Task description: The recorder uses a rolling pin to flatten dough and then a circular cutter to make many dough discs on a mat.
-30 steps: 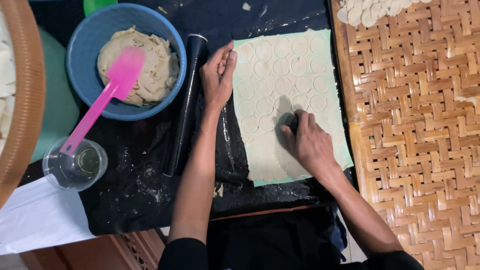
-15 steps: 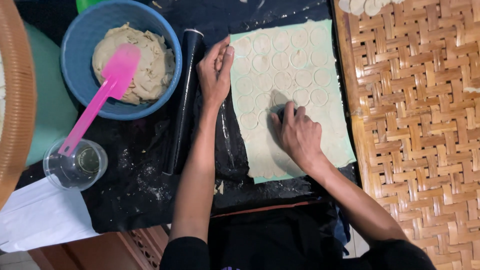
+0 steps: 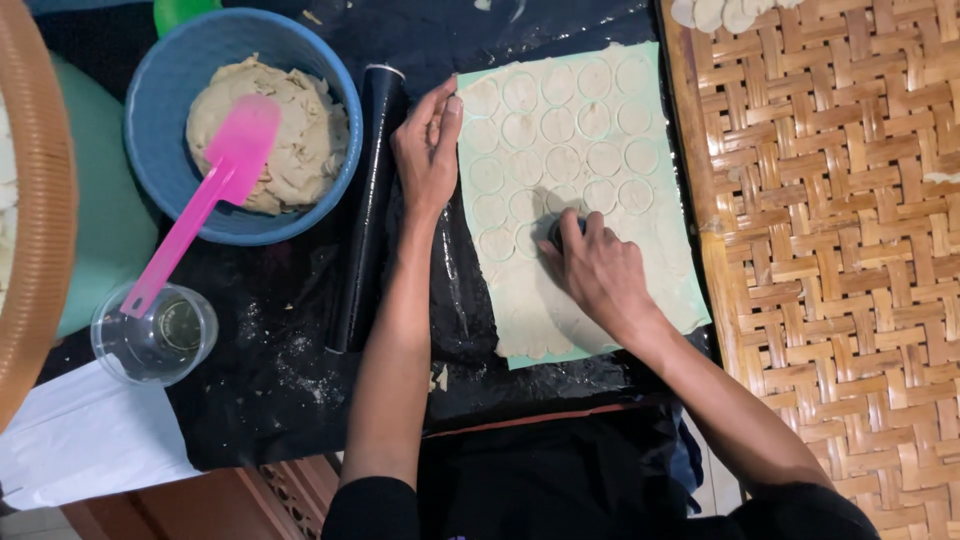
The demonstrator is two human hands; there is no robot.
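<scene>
Right hand (image 3: 598, 272) was clamped around a small round cutter (image 3: 562, 230), pressing it into the dough sheet (image 3: 580, 170) at mid-sheet, beside rows of circles already cut. Left hand (image 3: 428, 150) lay flat, fingers together, pinning the sheet's left edge next to the black rolling pin (image 3: 365, 210). Judged best: press straight down, keep each cut close to the last (less scrap), hold the sheet steady. Blue bowl (image 3: 160, 110) with dough lump and pink spatula (image 3: 215, 190) sat to the left on the surface (image 3: 280, 390).
</scene>
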